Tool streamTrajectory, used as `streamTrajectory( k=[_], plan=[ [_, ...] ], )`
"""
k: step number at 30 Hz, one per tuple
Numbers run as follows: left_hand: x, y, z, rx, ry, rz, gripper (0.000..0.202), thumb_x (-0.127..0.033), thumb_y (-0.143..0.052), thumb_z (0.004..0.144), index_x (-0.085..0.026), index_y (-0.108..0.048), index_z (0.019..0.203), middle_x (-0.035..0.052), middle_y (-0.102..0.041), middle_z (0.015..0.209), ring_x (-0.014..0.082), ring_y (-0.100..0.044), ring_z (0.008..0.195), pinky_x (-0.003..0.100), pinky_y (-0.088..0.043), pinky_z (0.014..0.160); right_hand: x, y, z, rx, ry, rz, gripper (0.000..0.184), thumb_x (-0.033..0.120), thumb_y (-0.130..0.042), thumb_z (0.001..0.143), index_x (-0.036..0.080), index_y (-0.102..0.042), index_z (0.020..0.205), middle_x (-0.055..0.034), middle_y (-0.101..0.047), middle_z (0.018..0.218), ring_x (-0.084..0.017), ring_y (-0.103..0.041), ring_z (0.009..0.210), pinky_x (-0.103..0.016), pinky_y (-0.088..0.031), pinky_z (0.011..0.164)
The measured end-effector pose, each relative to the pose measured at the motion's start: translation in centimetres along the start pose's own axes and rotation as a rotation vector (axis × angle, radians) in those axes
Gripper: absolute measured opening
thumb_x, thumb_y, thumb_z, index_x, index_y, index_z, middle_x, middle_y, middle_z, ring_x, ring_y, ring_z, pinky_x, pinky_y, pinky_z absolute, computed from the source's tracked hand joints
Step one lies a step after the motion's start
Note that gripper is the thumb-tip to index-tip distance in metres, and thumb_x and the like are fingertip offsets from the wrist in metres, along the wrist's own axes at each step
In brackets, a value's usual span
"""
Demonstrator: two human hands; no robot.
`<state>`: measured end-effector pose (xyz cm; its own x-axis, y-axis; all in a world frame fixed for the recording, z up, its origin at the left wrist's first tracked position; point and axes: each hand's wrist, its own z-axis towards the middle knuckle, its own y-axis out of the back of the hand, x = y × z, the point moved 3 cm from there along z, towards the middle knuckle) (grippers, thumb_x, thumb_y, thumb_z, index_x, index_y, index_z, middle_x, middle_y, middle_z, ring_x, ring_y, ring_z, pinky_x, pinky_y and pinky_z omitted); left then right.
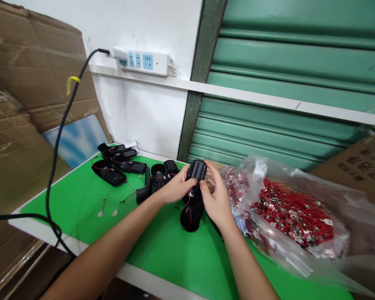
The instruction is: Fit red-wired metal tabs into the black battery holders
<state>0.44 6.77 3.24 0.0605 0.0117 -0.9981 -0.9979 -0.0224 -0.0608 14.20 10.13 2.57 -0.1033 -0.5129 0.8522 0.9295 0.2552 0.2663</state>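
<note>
Both my hands hold a black plastic battery holder [194, 191] above the green table mat [81, 204]. My left hand [175, 186] grips its left side with fingers curled round it. My right hand [215, 199] pinches its upper right edge, fingers closed. A thin red wire [188, 201] runs along the holder's lower half, whose rounded bottom end rests near the mat.
More black holder parts [118, 164] lie at the mat's far left, with two loose terminals [103, 208]. A clear plastic bag of red wires [295, 212] lies at the right. A black cable [59, 137] hangs from a wall power strip [142, 61]. Cardboard [25, 91] stands left.
</note>
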Motion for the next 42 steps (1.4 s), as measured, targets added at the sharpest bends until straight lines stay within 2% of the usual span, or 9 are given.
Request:
streamTrajectory(
  k=[5,9,12,15,20,26,32,42],
  plan=[
    [0.2,0.1,0.0,0.003,-0.018,0.034,0.041,-0.021,-0.056,0.088,-0.014,-0.046,0.128,0.0003,-0.056,0.098,0.0112,-0.051,0.078,0.023,-0.044,0.073,0.0,-0.1,-0.1,0.015,0.006,-0.011,0.055,0.031,-0.054,0.097,0.025,-0.046,0.151,-0.0133,-0.065,0.126,-0.024,-0.069,0.102,-0.049,-0.053,0.104],
    [0.1,0.4,0.0,0.011,-0.090,0.086,0.039,-0.021,-0.056,0.090,-0.014,-0.046,0.126,0.0053,-0.060,0.111,0.0170,-0.058,0.103,0.028,-0.049,0.092,0.2,-0.4,-0.2,0.028,0.038,-0.018,0.054,0.029,-0.051,0.099,0.025,-0.044,0.152,-0.0138,-0.063,0.135,-0.025,-0.067,0.112,-0.050,-0.051,0.108],
    [0.0,0.4,0.0,0.038,-0.147,0.108,0.040,-0.022,-0.056,0.091,-0.014,-0.044,0.128,0.0088,-0.062,0.122,0.0205,-0.057,0.119,0.032,-0.046,0.106,0.2,-0.5,-0.3,0.023,0.049,-0.012,0.054,0.029,-0.050,0.100,0.025,-0.042,0.154,-0.0140,-0.061,0.140,-0.027,-0.065,0.120,-0.050,-0.052,0.108],
    [0.1,0.4,0.1,0.060,-0.180,0.099,0.043,-0.026,-0.058,0.091,-0.014,-0.044,0.130,0.0114,-0.061,0.130,0.0224,-0.055,0.127,0.035,-0.042,0.113,0.1,-0.6,-0.5,0.013,0.041,-0.010,0.055,0.030,-0.049,0.101,0.024,-0.040,0.155,-0.0154,-0.060,0.142,-0.028,-0.065,0.121,-0.050,-0.054,0.104],
    [0.3,0.2,0.1,0.046,-0.201,0.063,0.046,-0.030,-0.062,0.088,-0.014,-0.046,0.128,0.0128,-0.060,0.131,0.0241,-0.055,0.128,0.037,-0.040,0.115,0.1,-0.8,-0.7,-0.017,0.057,-0.052,0.054,0.032,-0.047,0.102,0.024,-0.039,0.155,-0.0150,-0.056,0.148,-0.030,-0.058,0.133,-0.053,-0.051,0.109],
    [0.3,0.0,0.0,0.026,-0.192,0.023,0.043,-0.028,-0.063,0.088,-0.015,-0.047,0.126,0.0113,-0.060,0.127,0.0230,-0.056,0.124,0.036,-0.042,0.112,0.3,-1.1,-1.0,-0.059,0.062,-0.090,0.056,0.031,-0.049,0.101,0.025,-0.039,0.156,-0.0149,-0.055,0.149,-0.030,-0.060,0.129,-0.053,-0.051,0.108],
    [0.2,-0.1,0.0,0.018,-0.227,0.052,0.035,-0.024,-0.059,0.089,-0.015,-0.048,0.121,0.0097,-0.061,0.123,0.0213,-0.058,0.120,0.035,-0.043,0.111,0.5,-1.2,-1.1,-0.087,0.076,-0.108,0.055,0.029,-0.048,0.101,0.023,-0.040,0.155,-0.0147,-0.053,0.152,-0.030,-0.054,0.139,-0.055,-0.045,0.114],
    [-0.3,-0.8,-0.5,-0.055,-0.282,0.128,0.031,-0.023,-0.055,0.090,-0.015,-0.048,0.119,0.0101,-0.060,0.120,0.0204,-0.057,0.116,0.034,-0.043,0.110,0.9,-1.4,-1.2,-0.134,0.053,-0.108,0.053,0.028,-0.049,0.100,0.023,-0.044,0.152,-0.0157,-0.058,0.144,-0.030,-0.059,0.130,-0.054,-0.048,0.111]
  ],
)
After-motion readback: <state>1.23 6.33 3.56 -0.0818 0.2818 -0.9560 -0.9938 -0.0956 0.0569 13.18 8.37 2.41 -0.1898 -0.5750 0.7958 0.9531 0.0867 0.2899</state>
